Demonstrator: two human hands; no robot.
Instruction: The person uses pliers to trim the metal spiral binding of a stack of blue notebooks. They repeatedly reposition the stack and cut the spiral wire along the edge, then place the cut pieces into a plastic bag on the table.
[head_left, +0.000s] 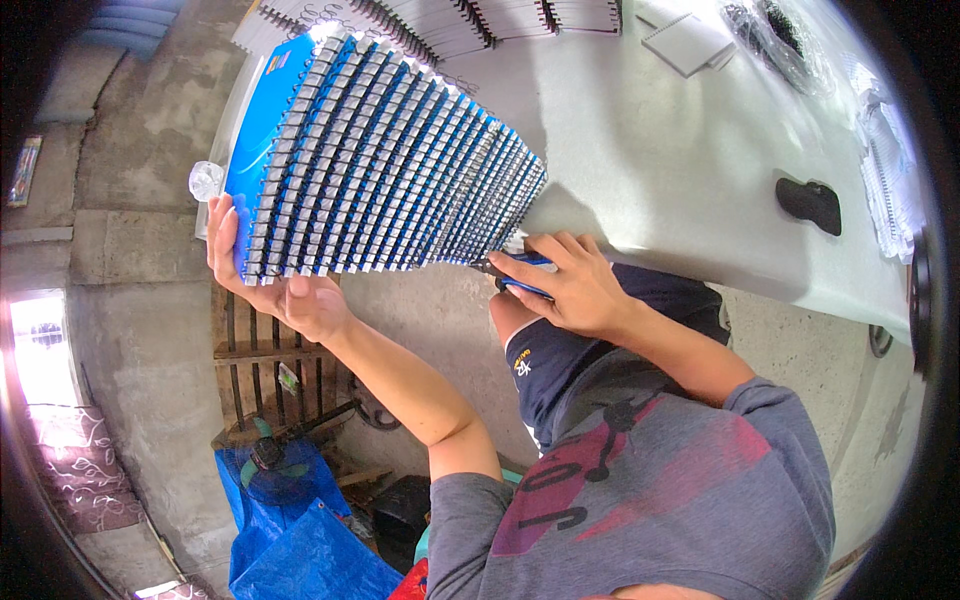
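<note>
A tall stack of spiral-bound notebooks [390, 165] leans at the table's near edge, its rows of black coils turned toward me. A bright blue cover [272, 110] shows at its left end. My left hand [275, 285] grips that end, fingers up along the cover and thumb below the coils. In my right hand [580, 285] is a pair of blue-handled pliers [530, 287]. Their jaws reach the lower right corner of the stack, by the coil ends; the tips are too small to make out.
More spiral-bound notebooks [480, 22] lie along the far side of the white table [640, 150]. A small white notebook [688, 42], clear plastic wrap [770, 40] and a dark object [808, 205] are farther right. Below on the left are a fan [266, 455] and blue tarpaulin [305, 550].
</note>
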